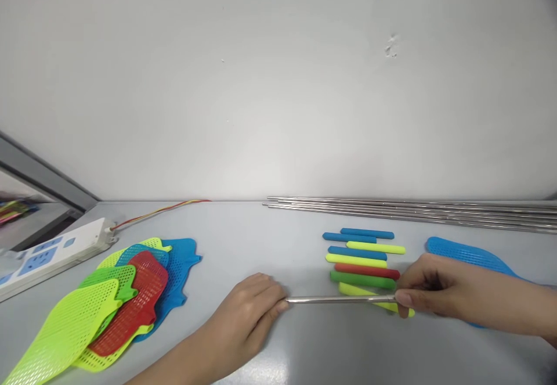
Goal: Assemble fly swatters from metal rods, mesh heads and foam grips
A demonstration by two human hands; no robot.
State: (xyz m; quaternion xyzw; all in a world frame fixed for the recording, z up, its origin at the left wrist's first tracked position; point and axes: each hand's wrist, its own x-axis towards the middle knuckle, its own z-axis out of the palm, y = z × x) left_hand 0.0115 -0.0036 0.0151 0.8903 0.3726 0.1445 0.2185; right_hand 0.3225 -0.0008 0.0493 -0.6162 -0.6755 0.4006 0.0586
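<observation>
A thin silver metal rod (339, 300) lies level between my two hands, just above the grey table. My left hand (250, 312) is closed around its left end, hiding that tip. At the other end, my right hand (439, 292) pinches the rod between thumb and fingers. Behind and under the rod are several plastic handle tubes, among them a green tube (363, 280), a red tube (369, 270) and a blue tube (359, 252). A yellow tube (348, 290) passes partly beneath the rod near my right fingers.
Several fly swatter heads overlap at the left, with a yellow-green head (69, 327) in front and a red head (143, 292) behind. Part of a blue swatter (465, 254) shows past my right hand. Long metal rods (391, 208) lie along the wall; a power strip (56, 254) sits far left.
</observation>
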